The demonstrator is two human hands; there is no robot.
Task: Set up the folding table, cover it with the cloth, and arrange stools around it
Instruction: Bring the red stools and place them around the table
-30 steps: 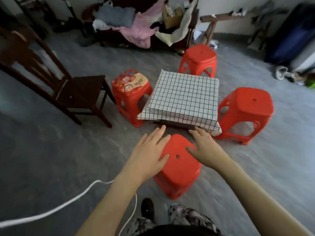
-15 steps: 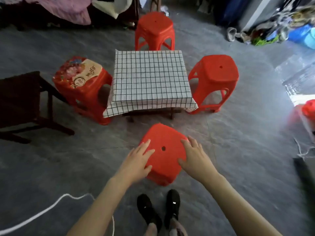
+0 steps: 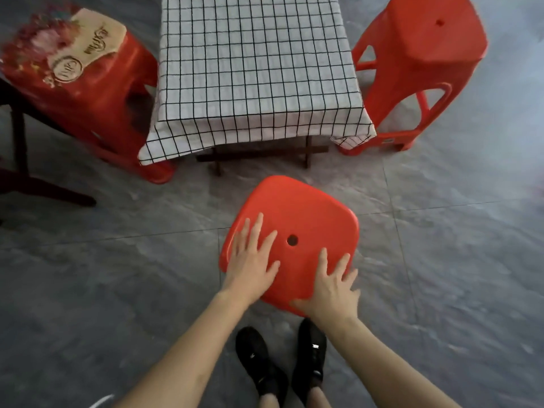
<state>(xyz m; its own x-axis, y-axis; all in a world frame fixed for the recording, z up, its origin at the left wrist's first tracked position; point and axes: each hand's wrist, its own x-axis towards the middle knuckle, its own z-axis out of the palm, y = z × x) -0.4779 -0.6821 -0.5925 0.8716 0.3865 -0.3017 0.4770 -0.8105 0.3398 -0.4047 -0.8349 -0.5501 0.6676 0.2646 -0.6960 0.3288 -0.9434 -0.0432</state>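
Grey stone floor (image 3: 117, 275) all round, with the table (image 3: 259, 154) under its checked cloth (image 3: 253, 66) just ahead of the person's hands. A second ago the near stool (image 3: 294, 213) sat tucked against the cloth's front edge; now it stands back from it, bare floor showing between, and both hands have slid to the seat's near half. The left hand (image 3: 250, 260) lies flat with fingers spread beside the centre hole, the right hand (image 3: 332, 290) flat over the near right corner, neither curled round anything. To me that reads as a last nudge of the fourth seat. Beyond the hands, a printed stool (image 3: 88, 81) flanks the table left and a plain stool (image 3: 424, 54) right, so the job looks nearly finished. Black shoes (image 3: 279, 366) stand just behind the hands.
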